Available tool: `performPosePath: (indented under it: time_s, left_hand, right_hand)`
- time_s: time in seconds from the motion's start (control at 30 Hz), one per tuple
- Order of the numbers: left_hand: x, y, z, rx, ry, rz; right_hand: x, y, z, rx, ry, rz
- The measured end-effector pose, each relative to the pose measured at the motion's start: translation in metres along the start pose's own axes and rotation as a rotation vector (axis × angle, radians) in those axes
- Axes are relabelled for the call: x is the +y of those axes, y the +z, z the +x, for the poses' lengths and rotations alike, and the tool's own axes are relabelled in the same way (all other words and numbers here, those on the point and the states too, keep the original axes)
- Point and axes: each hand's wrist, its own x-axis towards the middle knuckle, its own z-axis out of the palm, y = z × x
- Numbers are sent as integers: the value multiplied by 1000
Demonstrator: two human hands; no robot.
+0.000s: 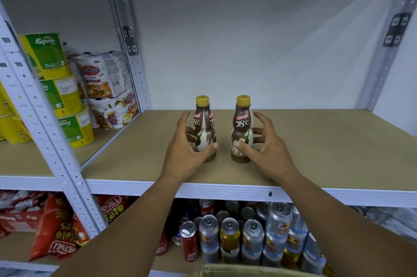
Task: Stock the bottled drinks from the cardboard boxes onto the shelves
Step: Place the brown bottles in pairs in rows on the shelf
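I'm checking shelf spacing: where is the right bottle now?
Head view: the right bottle stands upright on the shelf, just right of the left bottle, with the right hand curled round its lower half.

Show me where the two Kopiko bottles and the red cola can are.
left Kopiko bottle [204,126]: head view, on its label.
right Kopiko bottle [242,122]: head view, on its label.
red cola can [190,247]: head view, on its side wall.
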Motion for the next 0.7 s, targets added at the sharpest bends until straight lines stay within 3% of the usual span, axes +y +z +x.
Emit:
performPosePath:
  time_s: [0.7]
  left_hand:
    - [-1, 1, 1, -42, -15, -59]
  right_hand:
    - [4, 0, 1, 6, -17, -11]
